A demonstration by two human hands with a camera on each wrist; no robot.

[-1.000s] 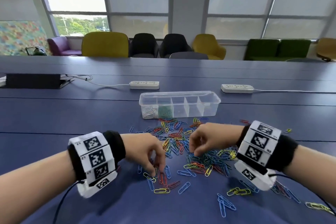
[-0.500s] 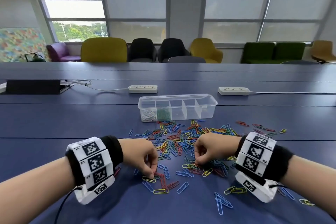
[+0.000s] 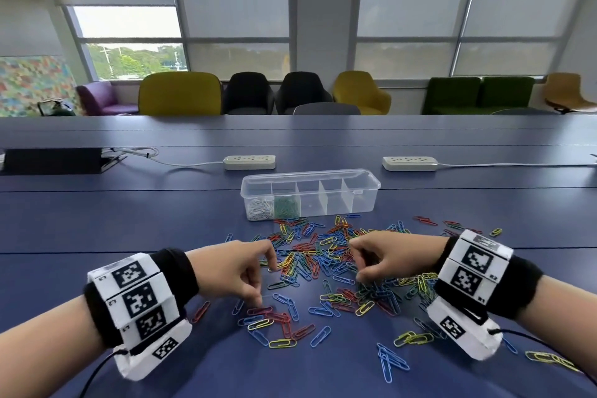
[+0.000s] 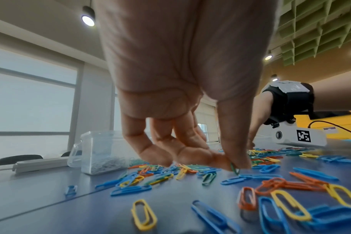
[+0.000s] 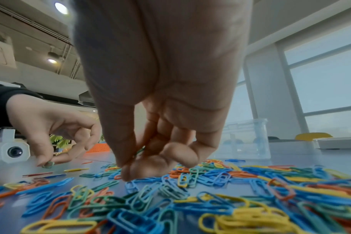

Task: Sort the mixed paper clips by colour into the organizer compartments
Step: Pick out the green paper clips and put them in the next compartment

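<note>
Blue table [image 3: 97, 220], mixed bright paper clips [image 3: 323, 255], clear organizer [image 3: 361, 200]

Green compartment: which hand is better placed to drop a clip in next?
Left, likely. The left hand already pinches a green clip, and the organizer's green compartment sits toward its side. Whether the right hand holds a clip is unclear.
</note>
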